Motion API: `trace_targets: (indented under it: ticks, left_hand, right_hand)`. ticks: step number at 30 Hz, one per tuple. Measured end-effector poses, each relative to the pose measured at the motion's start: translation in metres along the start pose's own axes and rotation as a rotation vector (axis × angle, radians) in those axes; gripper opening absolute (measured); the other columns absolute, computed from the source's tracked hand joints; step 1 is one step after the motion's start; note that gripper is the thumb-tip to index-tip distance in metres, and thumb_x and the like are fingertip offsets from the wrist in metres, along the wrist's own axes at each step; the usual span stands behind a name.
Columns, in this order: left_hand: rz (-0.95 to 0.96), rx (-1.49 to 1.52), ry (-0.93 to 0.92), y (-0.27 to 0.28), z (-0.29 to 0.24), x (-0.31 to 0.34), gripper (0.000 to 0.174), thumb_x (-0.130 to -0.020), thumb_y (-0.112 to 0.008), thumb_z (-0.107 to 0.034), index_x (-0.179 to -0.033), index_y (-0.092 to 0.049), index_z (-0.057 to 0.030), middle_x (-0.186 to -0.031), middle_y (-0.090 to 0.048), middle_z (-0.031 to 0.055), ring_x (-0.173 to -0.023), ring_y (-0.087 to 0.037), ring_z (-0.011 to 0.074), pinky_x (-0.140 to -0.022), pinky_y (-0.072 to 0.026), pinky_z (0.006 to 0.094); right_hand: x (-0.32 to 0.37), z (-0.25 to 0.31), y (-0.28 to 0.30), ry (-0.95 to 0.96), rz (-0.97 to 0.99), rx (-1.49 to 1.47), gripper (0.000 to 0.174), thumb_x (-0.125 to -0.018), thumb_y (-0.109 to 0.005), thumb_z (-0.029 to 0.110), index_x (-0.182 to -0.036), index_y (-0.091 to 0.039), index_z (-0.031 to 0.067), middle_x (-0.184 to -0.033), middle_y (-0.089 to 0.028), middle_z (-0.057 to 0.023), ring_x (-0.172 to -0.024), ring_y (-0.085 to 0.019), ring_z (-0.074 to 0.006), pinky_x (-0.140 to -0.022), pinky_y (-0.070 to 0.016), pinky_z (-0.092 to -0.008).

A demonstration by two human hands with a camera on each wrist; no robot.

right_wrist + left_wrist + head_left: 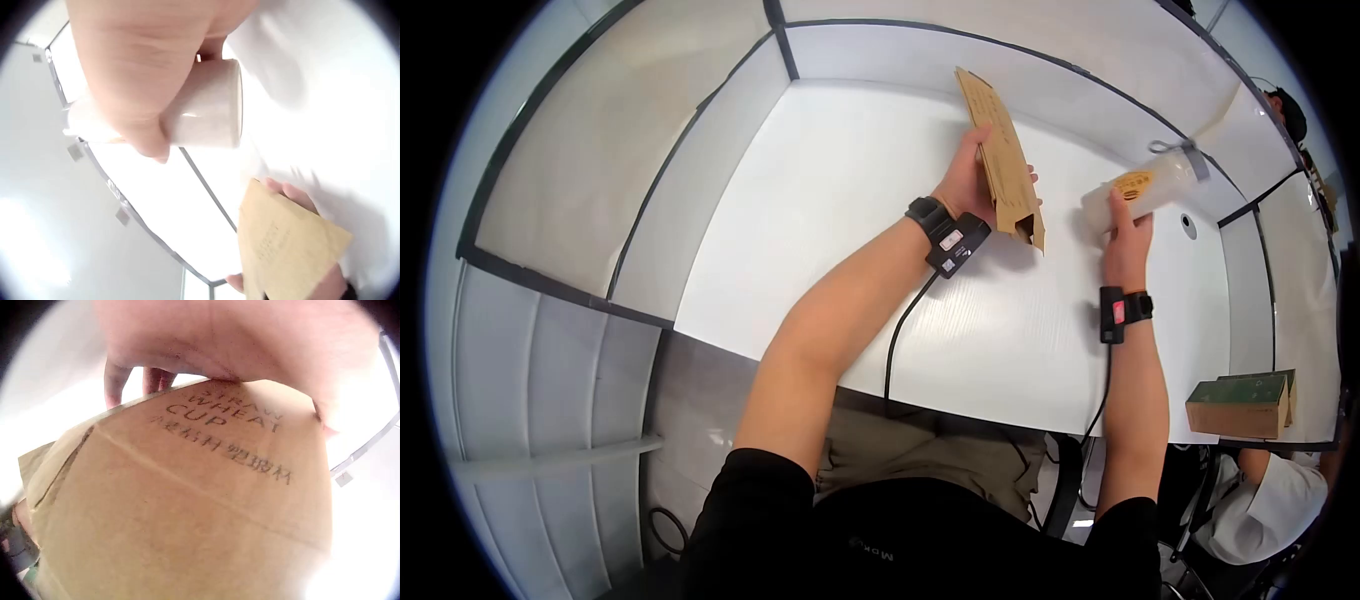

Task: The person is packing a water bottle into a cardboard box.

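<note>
My left hand (968,178) grips a flattish brown cardboard box (1003,165) above the white table, thumb on one face and fingers round the far side. Printed words, including "WHEAT CUP", show on the box (187,500) in the left wrist view. To the right, my right hand (1128,250) holds a pale translucent bottle or cup (1165,184) with an orange label, tilted sideways. Its smooth round end (215,106) points toward the box side in the right wrist view. The box and the bottle are apart.
Low white partitions (900,58) enclose the white table (800,210). A round cable hole (1188,226) lies right of the bottle. Green and brown boxes (1240,405) stand at the right front corner. Cables run from both wrists over the front edge. Another person (1270,508) sits at the lower right.
</note>
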State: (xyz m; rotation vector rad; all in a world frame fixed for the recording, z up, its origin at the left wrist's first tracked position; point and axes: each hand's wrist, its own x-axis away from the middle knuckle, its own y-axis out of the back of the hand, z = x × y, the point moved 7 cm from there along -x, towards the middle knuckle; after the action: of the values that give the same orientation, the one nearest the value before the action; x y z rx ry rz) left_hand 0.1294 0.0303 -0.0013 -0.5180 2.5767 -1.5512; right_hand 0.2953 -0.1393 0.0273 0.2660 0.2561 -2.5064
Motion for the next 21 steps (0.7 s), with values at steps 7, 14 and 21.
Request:
trace_targets:
  ticks: [7, 14, 21]
  left_hand:
    - [0.064, -0.279, -0.123, -0.008, -0.006, 0.002, 0.050, -0.098, -0.067, -0.022, -0.139, -0.048, -0.0023, -0.133, -0.060, 0.0134, -0.118, -0.063, 0.0229, -0.099, -0.0545, 0.0388]
    - [0.036, -0.422, -0.215, -0.003, -0.011, -0.004, 0.042, -0.097, -0.063, -0.006, -0.136, -0.049, -0.0010, -0.129, -0.063, 0.0128, -0.115, -0.064, 0.0225, -0.097, -0.0558, 0.0379]
    - [-0.090, -0.414, -0.276, 0.003, -0.018, -0.001, 0.039, -0.097, -0.060, -0.003, -0.135, -0.049, -0.0003, -0.128, -0.063, 0.0132, -0.115, -0.064, 0.0226, -0.095, -0.0557, 0.0384]
  right_hand:
    - [-0.040, 0.004, 0.068, 0.101, -0.148, 0.452, 0.080, -0.079, -0.086, 0.023, -0.138, -0.040, -0.0028, -0.132, -0.054, -0.0174, -0.120, -0.055, -0.0261, -0.103, -0.0462, -0.0380]
    - [-0.054, -0.007, 0.086, 0.101, -0.134, 0.442, 0.084, -0.078, -0.086, 0.026, -0.138, -0.037, -0.0064, -0.133, -0.052, -0.0187, -0.123, -0.053, -0.0270, -0.104, -0.0445, -0.0376]
    - [-0.013, 0.030, 0.100, 0.444, -0.548, 0.637, 0.094, -0.082, -0.081, 0.014, -0.149, -0.018, -0.0047, -0.141, -0.039, -0.0188, -0.131, -0.045, -0.0248, -0.107, -0.0425, -0.0399]
